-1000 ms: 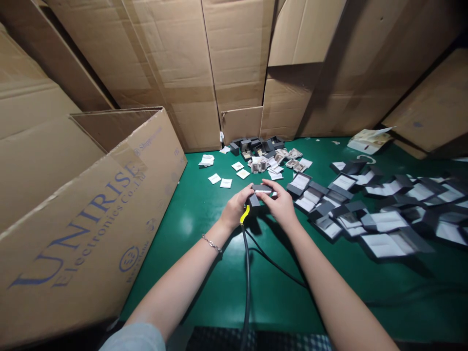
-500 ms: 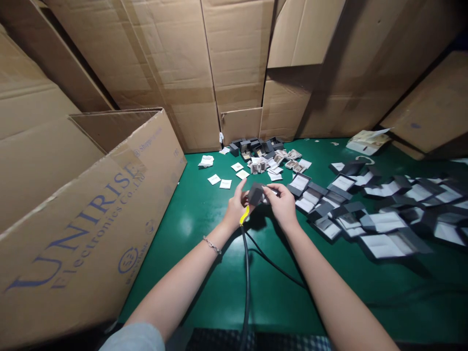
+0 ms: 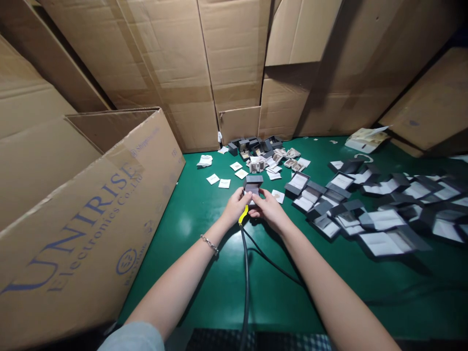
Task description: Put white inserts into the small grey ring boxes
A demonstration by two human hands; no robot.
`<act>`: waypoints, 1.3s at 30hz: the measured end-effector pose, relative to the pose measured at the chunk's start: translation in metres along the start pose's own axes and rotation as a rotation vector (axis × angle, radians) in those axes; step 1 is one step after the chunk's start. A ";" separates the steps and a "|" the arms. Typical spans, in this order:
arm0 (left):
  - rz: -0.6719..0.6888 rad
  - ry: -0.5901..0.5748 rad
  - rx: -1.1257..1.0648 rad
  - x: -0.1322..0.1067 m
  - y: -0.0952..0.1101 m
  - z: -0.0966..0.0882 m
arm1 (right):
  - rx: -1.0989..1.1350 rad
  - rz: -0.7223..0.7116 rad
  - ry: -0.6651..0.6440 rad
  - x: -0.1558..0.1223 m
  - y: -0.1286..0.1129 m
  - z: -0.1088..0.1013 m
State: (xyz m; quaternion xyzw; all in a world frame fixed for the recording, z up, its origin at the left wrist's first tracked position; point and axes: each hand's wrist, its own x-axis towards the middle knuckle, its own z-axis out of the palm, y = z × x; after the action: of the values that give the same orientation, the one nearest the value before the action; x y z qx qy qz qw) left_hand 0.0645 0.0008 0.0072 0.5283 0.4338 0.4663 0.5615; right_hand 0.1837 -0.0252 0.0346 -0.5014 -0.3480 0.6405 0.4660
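Between my two hands is a small dark grey hinged box point(image 3: 253, 182), its lid raised and its pale inside facing me. My left hand point(image 3: 237, 204) grips its left side, the thumb at the front edge. From the right, my right hand point(image 3: 269, 207) closes on the same box, thumb near the other thumb. A yellow piece point(image 3: 243, 214) on a black cable point(image 3: 246, 273) shows just under my left hand; whether that hand holds it as well I cannot tell. A white card point(image 3: 278, 196) lies on the table right of the box.
Several opened grey boxes point(image 3: 340, 204) spread across the right of the green table point(image 3: 204, 292). Dark boxes point(image 3: 256, 145), pale inserts point(image 3: 257, 165) and small white cards point(image 3: 224, 184) lie at the back. A large carton point(image 3: 109, 214) stands left; cardboard point(image 3: 237, 63) walls the back.
The small box has turned so its open inside faces me. My right hand has moved left and down onto it, and a white card now shows on the table to the right.
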 end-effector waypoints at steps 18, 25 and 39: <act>-0.125 0.132 -0.416 0.011 -0.003 -0.005 | -1.396 -0.142 0.404 -0.006 -0.015 -0.037; -0.190 0.097 -0.436 0.009 0.000 -0.007 | -1.502 -0.134 0.421 -0.003 -0.015 -0.042; -0.200 0.063 -0.380 0.010 -0.001 -0.006 | -1.470 -0.399 0.146 0.002 -0.007 -0.037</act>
State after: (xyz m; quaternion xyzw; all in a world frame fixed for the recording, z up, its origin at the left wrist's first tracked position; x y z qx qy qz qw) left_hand 0.0607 0.0116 0.0058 0.3523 0.4058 0.4980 0.6806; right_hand 0.2209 -0.0221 0.0310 -0.6514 -0.7369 0.1131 0.1411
